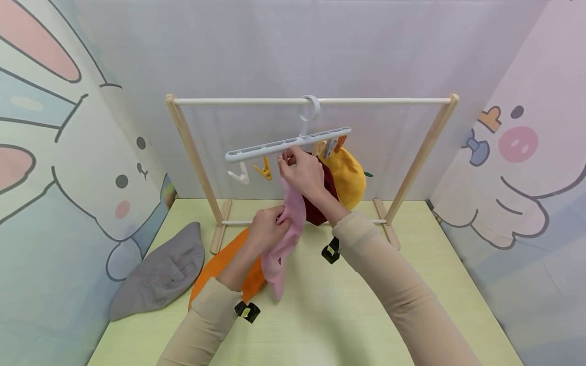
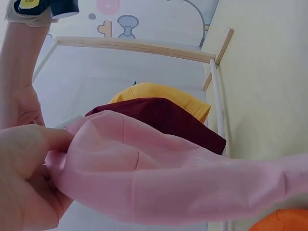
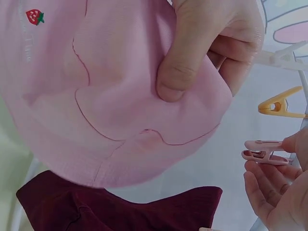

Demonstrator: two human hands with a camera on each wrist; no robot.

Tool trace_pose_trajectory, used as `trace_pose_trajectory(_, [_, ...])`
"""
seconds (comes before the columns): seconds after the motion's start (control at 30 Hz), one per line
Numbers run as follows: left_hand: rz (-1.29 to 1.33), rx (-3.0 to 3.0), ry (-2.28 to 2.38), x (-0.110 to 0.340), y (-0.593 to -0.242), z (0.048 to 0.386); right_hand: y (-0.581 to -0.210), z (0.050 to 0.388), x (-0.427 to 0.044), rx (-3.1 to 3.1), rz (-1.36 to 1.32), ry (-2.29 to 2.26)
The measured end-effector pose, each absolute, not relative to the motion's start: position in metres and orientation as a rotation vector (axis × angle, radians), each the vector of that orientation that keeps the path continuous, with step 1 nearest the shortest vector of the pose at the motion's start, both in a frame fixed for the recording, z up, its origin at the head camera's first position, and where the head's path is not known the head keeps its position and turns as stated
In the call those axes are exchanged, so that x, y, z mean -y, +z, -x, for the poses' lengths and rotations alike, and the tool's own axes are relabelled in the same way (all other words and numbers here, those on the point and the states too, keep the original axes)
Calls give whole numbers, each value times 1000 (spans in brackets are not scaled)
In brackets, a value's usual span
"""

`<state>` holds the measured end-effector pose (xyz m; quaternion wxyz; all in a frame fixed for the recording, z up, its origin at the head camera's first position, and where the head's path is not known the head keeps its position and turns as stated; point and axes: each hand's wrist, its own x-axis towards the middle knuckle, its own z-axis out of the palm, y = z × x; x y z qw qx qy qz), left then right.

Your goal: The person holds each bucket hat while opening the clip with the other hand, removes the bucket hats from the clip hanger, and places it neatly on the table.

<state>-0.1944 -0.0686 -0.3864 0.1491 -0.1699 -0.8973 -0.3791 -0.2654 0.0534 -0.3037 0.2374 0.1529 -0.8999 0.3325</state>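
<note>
A pink bucket hat with a small strawberry patch is pinched by my left hand, its thumb on the cloth in the right wrist view. My right hand is just under the pale hanger. In the right wrist view it pinches a pink clothespin, which is apart from the hat. Right of the pink hat, a dark red hat and a yellow hat hang from the hanger by clips. White and yellow clothespins dangle at its left end.
The hanger hooks over the white bar of a wooden-ended rack. A grey hat lies on the table at the left. Beside it is an orange hat, partly behind my left arm. Printed cloth walls enclose the table.
</note>
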Motion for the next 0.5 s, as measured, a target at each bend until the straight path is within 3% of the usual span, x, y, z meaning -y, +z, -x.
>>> trace_pose_trajectory(0.5, [465, 2594, -1304, 73, -396, 195, -303, 267, -62, 2533, -582, 854])
